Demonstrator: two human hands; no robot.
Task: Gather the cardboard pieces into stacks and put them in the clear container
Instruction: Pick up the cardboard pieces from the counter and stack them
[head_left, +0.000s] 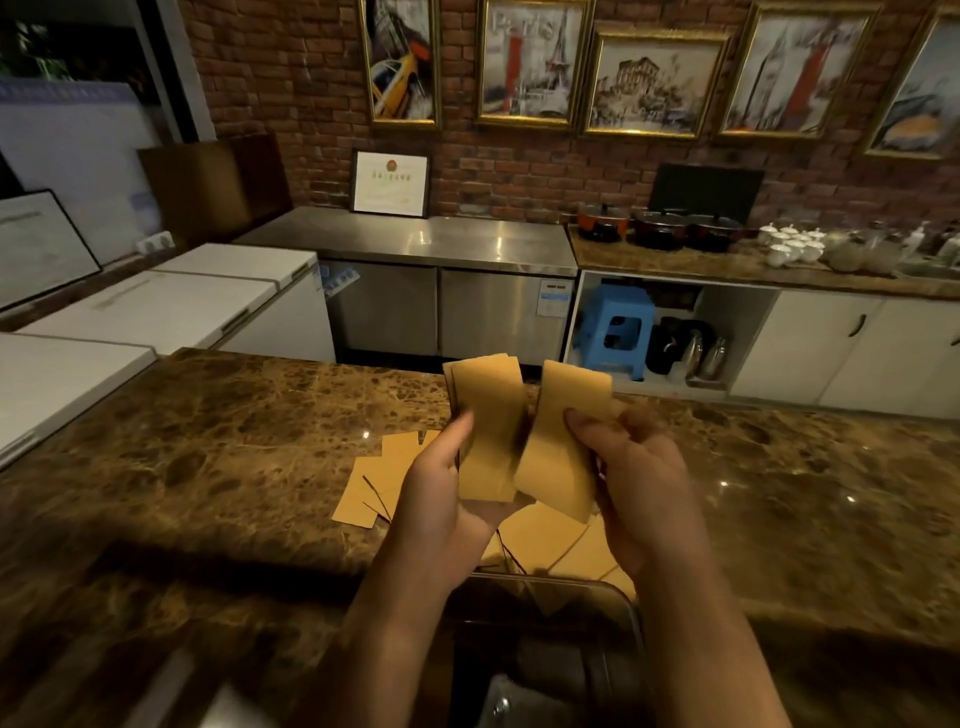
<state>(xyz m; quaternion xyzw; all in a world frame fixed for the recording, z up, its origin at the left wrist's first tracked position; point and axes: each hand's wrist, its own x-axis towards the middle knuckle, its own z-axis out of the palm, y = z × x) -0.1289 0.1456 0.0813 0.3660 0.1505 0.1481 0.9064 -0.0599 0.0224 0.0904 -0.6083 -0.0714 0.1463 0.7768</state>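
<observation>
Brown marble counter (208, 441) spreads beneath both hands; far beyond them a gold-framed painting (530, 62) reads "Paris". The clear container (561, 623) sits below the wrists, nearest the viewer. Loose cardboard pieces (374, 483), plain tan and unprinted, lie on the counter under the hands. The left hand (441, 483) grips one tan stack (488, 426); the right hand (628, 467) pinches another stack (563, 441) just beside it.
</observation>
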